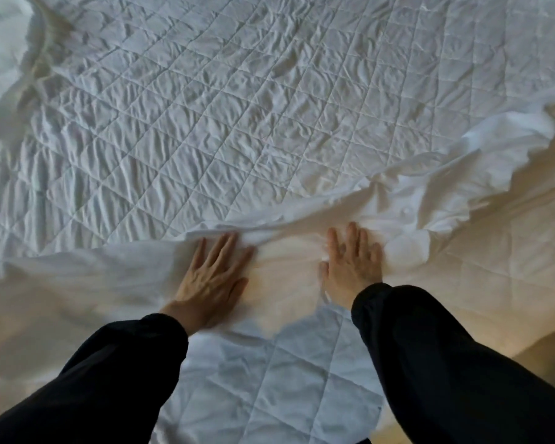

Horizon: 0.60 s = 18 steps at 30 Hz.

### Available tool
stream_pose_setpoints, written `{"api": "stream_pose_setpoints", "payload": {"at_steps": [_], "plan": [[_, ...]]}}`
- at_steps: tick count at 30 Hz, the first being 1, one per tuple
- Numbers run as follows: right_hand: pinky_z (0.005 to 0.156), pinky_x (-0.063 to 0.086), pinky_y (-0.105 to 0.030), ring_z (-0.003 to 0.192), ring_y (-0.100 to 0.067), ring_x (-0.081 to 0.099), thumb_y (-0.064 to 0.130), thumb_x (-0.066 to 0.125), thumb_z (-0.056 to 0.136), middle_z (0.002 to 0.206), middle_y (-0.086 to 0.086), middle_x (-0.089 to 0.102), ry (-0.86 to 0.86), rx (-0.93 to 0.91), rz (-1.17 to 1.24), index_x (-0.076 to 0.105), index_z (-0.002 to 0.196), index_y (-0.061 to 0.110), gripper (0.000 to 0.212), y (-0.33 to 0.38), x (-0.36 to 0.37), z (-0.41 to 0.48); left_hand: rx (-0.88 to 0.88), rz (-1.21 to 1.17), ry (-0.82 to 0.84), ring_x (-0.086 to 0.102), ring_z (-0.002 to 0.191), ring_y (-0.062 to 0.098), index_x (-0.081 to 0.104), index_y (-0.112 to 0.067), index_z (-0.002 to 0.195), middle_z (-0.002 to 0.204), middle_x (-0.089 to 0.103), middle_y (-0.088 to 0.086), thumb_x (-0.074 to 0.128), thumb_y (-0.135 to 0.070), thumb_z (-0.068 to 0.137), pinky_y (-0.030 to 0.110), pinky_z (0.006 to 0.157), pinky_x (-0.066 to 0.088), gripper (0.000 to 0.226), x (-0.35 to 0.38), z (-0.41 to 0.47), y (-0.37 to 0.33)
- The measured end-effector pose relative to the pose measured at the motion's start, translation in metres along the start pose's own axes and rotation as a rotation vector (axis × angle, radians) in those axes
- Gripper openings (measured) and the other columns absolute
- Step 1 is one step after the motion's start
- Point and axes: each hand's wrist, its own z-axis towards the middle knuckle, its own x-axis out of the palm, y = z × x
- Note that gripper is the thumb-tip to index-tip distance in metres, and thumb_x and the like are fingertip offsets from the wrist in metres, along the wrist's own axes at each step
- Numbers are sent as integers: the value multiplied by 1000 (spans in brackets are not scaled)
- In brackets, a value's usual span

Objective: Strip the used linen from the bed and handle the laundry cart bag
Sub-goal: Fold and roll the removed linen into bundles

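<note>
Both palms down on sheet. Now left hand: fingers straight, spread, flat on crumpled white fabric, gripping nothing. Just beside it, right hand: straight too, pressing sheet, slightly blurred. Sheet's bunched edge runs just past fingertips. Quilted mattress pad bare beyond fingers, and again behind wrists between dark sleeves.

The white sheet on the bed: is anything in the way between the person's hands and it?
Nothing visible. The left hand and the right hand both lie flat, fingers straight, right on the bunched white sheet, which lies over the quilted mattress pad. Where the sheet must go is not in view.
</note>
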Motion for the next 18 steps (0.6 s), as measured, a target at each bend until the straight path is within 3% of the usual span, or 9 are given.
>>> {"api": "stream_pose_setpoints", "payload": {"at_steps": [2,4,7,10,12,18], "plan": [[116,6,-53,145,-41,-5,38,23,101,157,-22,-14,-7,54,97,1,152,12,62,32,-6,-12,32,8,-40,41,134,33,41,-20,144,148,39,18,32,-43,92,53,111,18,57,-2,-18,22],[116,11,-50,145,-39,-1,37,26,100,158,-20,-9,-38,-35,159,9,151,12,60,79,-6,-31,12,-15,-71,46,131,33,48,-18,140,145,43,18,35,-41,91,57,110,22,55,-4,-41,46],[115,10,-51,146,-36,-2,39,29,98,159,-16,-9,-50,-204,224,8,151,20,60,160,3,-63,-111,-38,-19,40,135,34,40,-23,145,148,40,17,30,-46,90,66,106,22,61,-7,-81,98],[114,1,-59,145,-36,-14,48,24,99,158,-12,-21,0,-313,210,-4,152,26,64,241,15,-80,-284,-57,29,18,145,31,16,-26,153,156,22,17,8,-57,87,57,115,6,73,-3,-125,166],[111,-5,-64,142,-38,-25,57,18,97,154,-14,-31,55,-330,168,-13,151,28,69,283,27,-82,-358,-29,59,7,147,29,7,-24,153,159,13,15,8,-60,90,51,116,-4,73,7,-153,205],[105,-13,-69,134,-44,-36,67,16,92,145,-19,-42,64,-258,4,-26,147,24,81,313,57,-79,-355,-87,73,-16,146,27,-12,-30,151,159,-11,13,-2,-67,81,40,109,-24,80,42,-172,226]]}}
